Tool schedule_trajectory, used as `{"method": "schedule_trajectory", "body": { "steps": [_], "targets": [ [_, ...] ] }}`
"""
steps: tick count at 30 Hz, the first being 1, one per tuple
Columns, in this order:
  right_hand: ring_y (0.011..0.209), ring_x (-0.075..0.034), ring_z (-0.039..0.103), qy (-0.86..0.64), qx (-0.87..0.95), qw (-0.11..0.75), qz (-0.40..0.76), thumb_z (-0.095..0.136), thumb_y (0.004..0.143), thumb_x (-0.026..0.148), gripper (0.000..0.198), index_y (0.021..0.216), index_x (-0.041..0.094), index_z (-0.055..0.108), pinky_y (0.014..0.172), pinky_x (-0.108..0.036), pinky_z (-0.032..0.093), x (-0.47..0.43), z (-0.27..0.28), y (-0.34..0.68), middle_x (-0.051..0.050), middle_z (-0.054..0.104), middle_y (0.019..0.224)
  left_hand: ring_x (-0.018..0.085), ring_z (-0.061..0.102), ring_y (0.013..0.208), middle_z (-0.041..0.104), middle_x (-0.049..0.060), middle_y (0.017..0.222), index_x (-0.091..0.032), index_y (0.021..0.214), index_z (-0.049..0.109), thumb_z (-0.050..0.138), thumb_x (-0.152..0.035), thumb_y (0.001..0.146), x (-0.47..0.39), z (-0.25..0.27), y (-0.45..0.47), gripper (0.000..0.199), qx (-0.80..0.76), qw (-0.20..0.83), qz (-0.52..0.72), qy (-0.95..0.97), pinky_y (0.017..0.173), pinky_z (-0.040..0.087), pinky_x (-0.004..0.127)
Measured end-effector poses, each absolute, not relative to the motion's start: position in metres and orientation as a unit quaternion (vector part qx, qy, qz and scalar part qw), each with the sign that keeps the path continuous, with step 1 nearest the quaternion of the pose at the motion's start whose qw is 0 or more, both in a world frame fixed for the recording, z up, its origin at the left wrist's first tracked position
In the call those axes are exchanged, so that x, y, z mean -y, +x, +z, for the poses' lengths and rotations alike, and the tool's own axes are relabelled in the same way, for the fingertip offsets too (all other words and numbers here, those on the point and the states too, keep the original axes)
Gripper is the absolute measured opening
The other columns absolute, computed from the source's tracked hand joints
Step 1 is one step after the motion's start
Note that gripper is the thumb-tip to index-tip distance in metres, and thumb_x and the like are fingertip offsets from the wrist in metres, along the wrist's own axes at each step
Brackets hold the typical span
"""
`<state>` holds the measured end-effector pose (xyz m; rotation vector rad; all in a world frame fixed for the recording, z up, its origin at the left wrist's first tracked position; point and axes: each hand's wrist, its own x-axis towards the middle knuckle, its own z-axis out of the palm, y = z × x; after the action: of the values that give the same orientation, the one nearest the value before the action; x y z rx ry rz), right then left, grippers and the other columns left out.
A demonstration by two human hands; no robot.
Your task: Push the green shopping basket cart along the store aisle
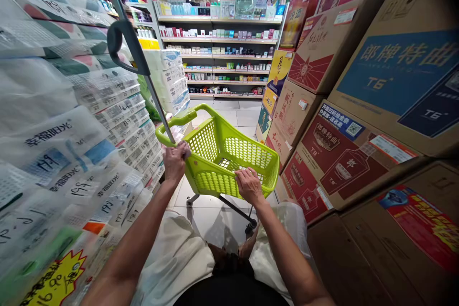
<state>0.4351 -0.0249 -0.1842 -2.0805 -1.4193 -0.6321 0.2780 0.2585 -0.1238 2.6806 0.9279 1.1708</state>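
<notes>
A small lime-green shopping cart (215,172) with perforated plastic sides stands before me, its basket holding nothing that I can see. My left hand (175,160) is closed at the cart's left corner, just below its push handle (182,118). A pale pink crumpled cloth (186,150) shows at its fingers. The fingers of my right hand (248,184) curl over the near rim of the basket. From the left corner rises a slanted metal pole (157,98) with a dark grey looped grip (126,45), and neither hand touches that grip.
Stacked packs of tissue paper (118,114) line the left side, with a yellow price sign (57,279) low down. Printed cardboard cartons (344,162) are piled on the right. Shelves of small goods (222,57) stand at the back, beyond the tiled floor (233,105).
</notes>
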Motion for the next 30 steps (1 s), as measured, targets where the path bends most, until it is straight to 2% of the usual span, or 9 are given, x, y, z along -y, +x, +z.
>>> {"method": "schedule_trajectory", "body": {
  "steps": [5, 9, 15, 20, 23, 26, 30],
  "targets": [
    [0.097, -0.021, 0.064, -0.772, 0.523, 0.270, -0.240, 0.047, 0.105, 0.026, 0.020, 0.107, 0.023, 0.066, 0.110, -0.038, 0.035, 0.027, -0.185, 0.437, -0.005, 0.075, 0.102, 0.029, 0.055, 0.100, 0.056, 0.014, 0.112, -0.024, 0.133, 0.072, 0.053, -0.015, 0.092, -0.258, -0.123, 0.276, 0.047, -0.285, 0.034, 0.355, 0.890, 0.096, 0.047, 0.043],
    [0.096, -0.021, 0.064, -0.765, 0.532, 0.273, -0.238, 0.048, 0.104, 0.028, 0.020, 0.107, 0.023, 0.067, 0.107, -0.038, 0.037, 0.027, -0.183, 0.436, -0.006, 0.076, 0.103, 0.029, 0.056, 0.100, 0.054, 0.014, 0.108, -0.021, 0.133, 0.072, 0.051, -0.019, 0.095, -0.268, -0.112, 0.269, 0.043, -0.322, 0.031, 0.388, 0.863, 0.097, 0.047, 0.045],
    [0.094, -0.022, 0.064, -0.767, 0.528, 0.288, -0.223, 0.047, 0.105, 0.030, 0.021, 0.104, 0.023, 0.067, 0.103, -0.037, 0.038, 0.027, -0.183, 0.437, -0.006, 0.075, 0.099, 0.030, 0.054, 0.101, 0.056, 0.014, 0.106, -0.022, 0.133, 0.071, 0.051, -0.022, 0.097, -0.277, -0.105, 0.260, 0.042, -0.298, 0.020, 0.388, 0.872, 0.094, 0.048, 0.046],
    [0.094, -0.023, 0.064, -0.768, 0.530, 0.287, -0.216, 0.048, 0.105, 0.031, 0.021, 0.105, 0.022, 0.067, 0.101, -0.037, 0.040, 0.028, -0.182, 0.438, -0.007, 0.075, 0.099, 0.027, 0.055, 0.096, 0.055, 0.012, 0.105, -0.022, 0.130, 0.074, 0.056, -0.024, 0.095, -0.271, -0.126, 0.266, 0.039, -0.269, 0.067, 0.410, 0.869, 0.092, 0.049, 0.042],
    [0.095, -0.023, 0.065, -0.766, 0.535, 0.288, -0.211, 0.049, 0.104, 0.032, 0.021, 0.106, 0.023, 0.067, 0.100, -0.037, 0.040, 0.029, -0.183, 0.438, -0.007, 0.076, 0.100, 0.028, 0.054, 0.099, 0.054, 0.013, 0.106, -0.022, 0.133, 0.073, 0.054, -0.022, 0.095, -0.254, -0.144, 0.272, 0.042, -0.300, 0.076, 0.440, 0.843, 0.094, 0.049, 0.044],
    [0.095, -0.022, 0.065, -0.766, 0.534, 0.290, -0.212, 0.048, 0.105, 0.032, 0.022, 0.105, 0.023, 0.067, 0.098, -0.037, 0.041, 0.031, -0.185, 0.439, -0.006, 0.076, 0.099, 0.027, 0.054, 0.097, 0.054, 0.013, 0.105, -0.024, 0.135, 0.071, 0.051, -0.019, 0.094, -0.229, -0.162, 0.278, 0.045, -0.264, 0.107, 0.418, 0.863, 0.094, 0.050, 0.043],
    [0.098, -0.023, 0.066, -0.760, 0.536, 0.292, -0.223, 0.049, 0.105, 0.033, 0.022, 0.112, 0.023, 0.067, 0.101, -0.038, 0.041, 0.035, -0.190, 0.440, -0.007, 0.076, 0.104, 0.029, 0.053, 0.106, 0.051, 0.015, 0.110, -0.019, 0.137, 0.066, 0.047, -0.016, 0.095, -0.216, -0.179, 0.275, 0.046, -0.299, 0.115, 0.483, 0.815, 0.100, 0.048, 0.046]
  ]
}}
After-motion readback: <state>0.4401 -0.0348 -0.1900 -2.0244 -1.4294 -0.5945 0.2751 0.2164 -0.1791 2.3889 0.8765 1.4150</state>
